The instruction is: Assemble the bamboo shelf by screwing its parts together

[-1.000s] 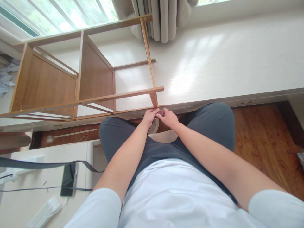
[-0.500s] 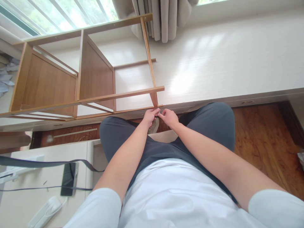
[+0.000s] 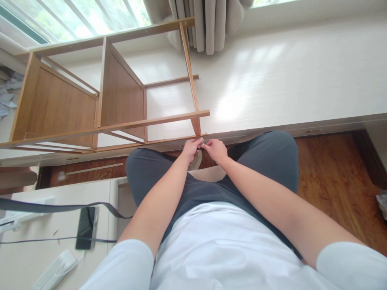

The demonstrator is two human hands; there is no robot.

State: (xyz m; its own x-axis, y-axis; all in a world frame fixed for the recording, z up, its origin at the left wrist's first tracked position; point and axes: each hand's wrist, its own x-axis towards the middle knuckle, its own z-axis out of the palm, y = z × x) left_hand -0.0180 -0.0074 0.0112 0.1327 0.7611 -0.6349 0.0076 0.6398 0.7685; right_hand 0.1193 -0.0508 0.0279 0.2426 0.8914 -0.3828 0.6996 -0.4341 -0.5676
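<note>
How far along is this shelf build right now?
Done: the wooden shelf frame lies on its side on the white platform with two panels and several rails joined. In hand: left hand and right hand pinch something too small to identify at the frame's near corner post. Left: the end bay by that post shows only rails, no panel.

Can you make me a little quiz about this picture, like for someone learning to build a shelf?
1. True or false: both hands meet at the near corner of the shelf.
2. What lies on the white desk at lower left? A) phone B) cup C) book
3. Fill in: behind the shelf hangs a grey ____.

Key: 1 true: the left hand and right hand pinch there. 2 A, the phone. 3 curtain.
</note>
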